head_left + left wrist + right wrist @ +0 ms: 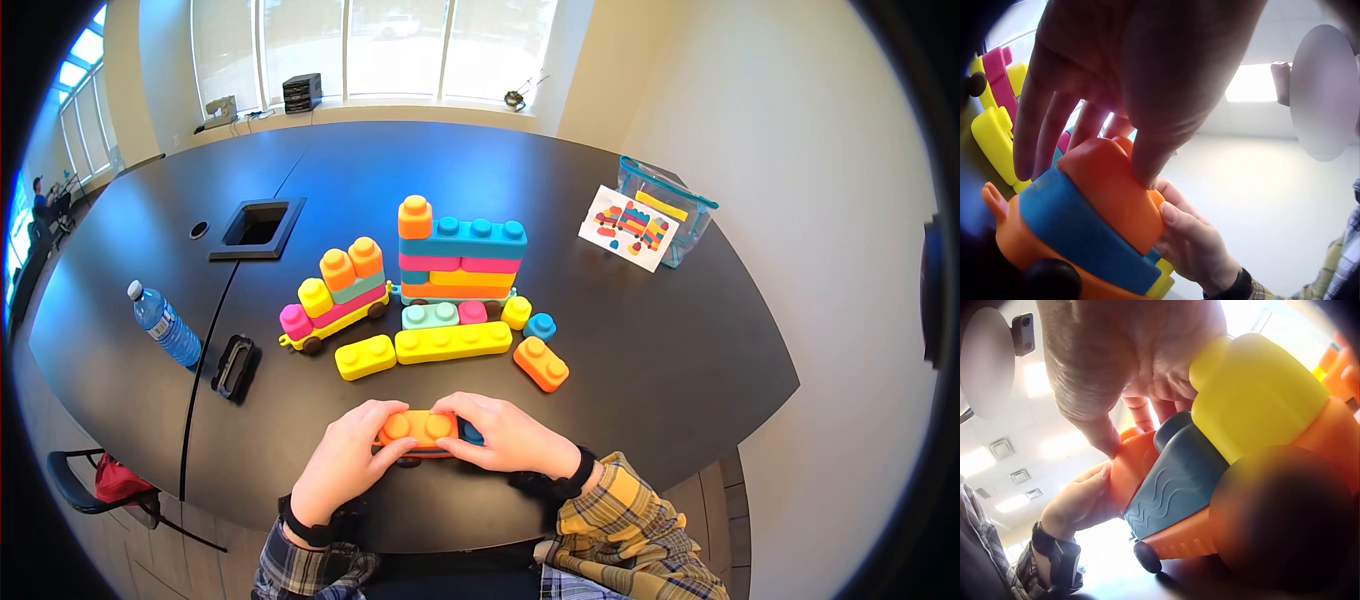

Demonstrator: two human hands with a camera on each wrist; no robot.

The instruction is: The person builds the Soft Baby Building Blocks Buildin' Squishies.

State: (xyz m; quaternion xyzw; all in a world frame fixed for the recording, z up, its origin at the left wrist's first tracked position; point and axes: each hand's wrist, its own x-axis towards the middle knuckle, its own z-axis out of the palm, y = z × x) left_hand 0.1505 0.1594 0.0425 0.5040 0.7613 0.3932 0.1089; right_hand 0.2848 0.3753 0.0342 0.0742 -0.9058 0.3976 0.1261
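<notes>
Both hands hold an orange two-stud block close in front of the person. My left hand grips its left end, thumb on the near side and fingers on the far side. On its right end, my right hand pinches it between thumb and fingers. Beneath it lies a blue block, seated on an orange wagon base with dark wheels. A yellow block sits on the wagon's other end, under my right palm; in the head view that hand hides it.
Beyond the hands lie loose yellow blocks, an orange block and a blue one. Two built wagons stand behind. A picture card leans on a clear bag. Left are a water bottle and black case.
</notes>
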